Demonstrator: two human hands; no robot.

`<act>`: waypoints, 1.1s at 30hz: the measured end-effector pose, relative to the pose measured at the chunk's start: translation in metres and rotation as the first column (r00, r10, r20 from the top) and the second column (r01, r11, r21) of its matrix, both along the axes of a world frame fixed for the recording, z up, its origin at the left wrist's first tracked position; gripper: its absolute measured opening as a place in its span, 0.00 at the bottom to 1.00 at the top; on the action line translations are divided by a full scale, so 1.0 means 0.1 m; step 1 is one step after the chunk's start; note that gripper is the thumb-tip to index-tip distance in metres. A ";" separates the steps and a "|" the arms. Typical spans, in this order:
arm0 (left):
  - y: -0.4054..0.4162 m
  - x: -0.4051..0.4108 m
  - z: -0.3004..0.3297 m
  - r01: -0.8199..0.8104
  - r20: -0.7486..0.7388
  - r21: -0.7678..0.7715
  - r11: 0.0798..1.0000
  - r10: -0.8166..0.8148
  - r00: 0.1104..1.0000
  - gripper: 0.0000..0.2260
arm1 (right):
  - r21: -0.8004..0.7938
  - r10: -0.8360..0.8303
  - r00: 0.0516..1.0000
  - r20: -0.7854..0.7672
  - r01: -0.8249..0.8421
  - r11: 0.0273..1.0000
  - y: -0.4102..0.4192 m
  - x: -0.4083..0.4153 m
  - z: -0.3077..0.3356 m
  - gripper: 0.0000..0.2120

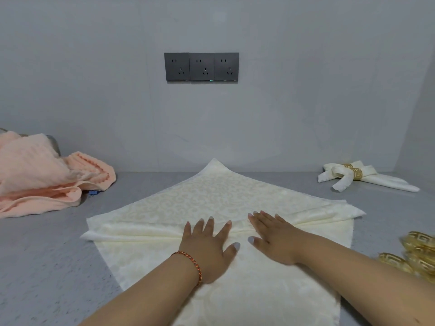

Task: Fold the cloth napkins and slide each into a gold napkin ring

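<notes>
Both hands lie flat with fingers spread, the left hand [207,245] and right hand [273,236] pressing the pleated band across the cream damask napkin [211,196] at the counter's centre. If either palm lifts unevenly, the loose pleats could likely spring apart. Spare gold napkin rings [416,252] wait at 3 o'clock, a finished ringed napkin [357,176] at 1 o'clock, peach towels [42,175] at 10 o'clock, none obstructing.

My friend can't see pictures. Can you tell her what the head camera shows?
Two hands, left hand and right hand, press flat on a cream napkin spread on a grey table. A finished napkin in a gold ring lies far right, spare gold rings near right, peach towels left.
</notes>
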State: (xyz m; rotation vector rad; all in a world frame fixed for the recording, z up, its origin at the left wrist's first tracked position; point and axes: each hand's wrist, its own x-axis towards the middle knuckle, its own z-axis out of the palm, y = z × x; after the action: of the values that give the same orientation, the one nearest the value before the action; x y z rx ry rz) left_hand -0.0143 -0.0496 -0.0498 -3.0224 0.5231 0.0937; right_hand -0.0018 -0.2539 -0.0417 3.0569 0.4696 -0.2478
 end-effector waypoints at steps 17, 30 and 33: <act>0.26 -0.02 0.14 0.011 -0.139 -0.132 0.991 -0.030 0.990 0.26 | 0.270 0.081 0.997 -0.016 -0.074 0.960 0.49 -0.04 -0.05 0.33; 0.72 -0.12 0.44 -0.070 -0.112 -0.218 0.973 0.046 0.993 0.18 | 0.144 0.145 0.985 0.092 -0.158 0.977 0.55 -0.08 0.00 0.32; 0.77 0.17 0.60 -0.142 -0.167 -0.330 0.933 0.090 0.982 0.16 | 0.112 0.202 0.963 0.180 -0.224 0.968 0.63 -0.05 0.13 0.29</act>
State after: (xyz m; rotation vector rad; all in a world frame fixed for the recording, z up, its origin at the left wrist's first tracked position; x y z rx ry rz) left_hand 0.0025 0.0273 0.0107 -3.4063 0.4062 0.2647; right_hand -0.0069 -0.1904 -0.0288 3.0805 0.8284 0.0502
